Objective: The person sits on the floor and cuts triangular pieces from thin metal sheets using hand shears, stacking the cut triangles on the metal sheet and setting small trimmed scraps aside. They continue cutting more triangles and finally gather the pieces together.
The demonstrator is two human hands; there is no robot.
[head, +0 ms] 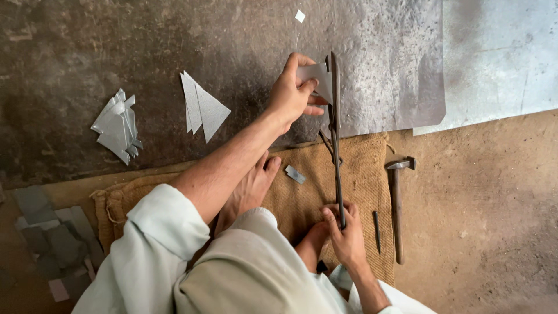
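My left hand (290,93) pinches a small grey sheet-metal offcut (317,78) between thumb and fingers, feeding it into the blades of long dark iron shears (335,134) so the cut runs where I want it. My right hand (344,232) is closed around the shears' handle near the front edge of the brown burlap mat (363,168), giving me leverage. The large sheet of grey metal (378,64) lies flat past the mat's far edge. Cut grey triangles (200,107) sit aside to the left, out of my way. A wooden-handled hammer (396,203) and thin dark punch (376,231) rest along the mat's right edge, near my right hand.
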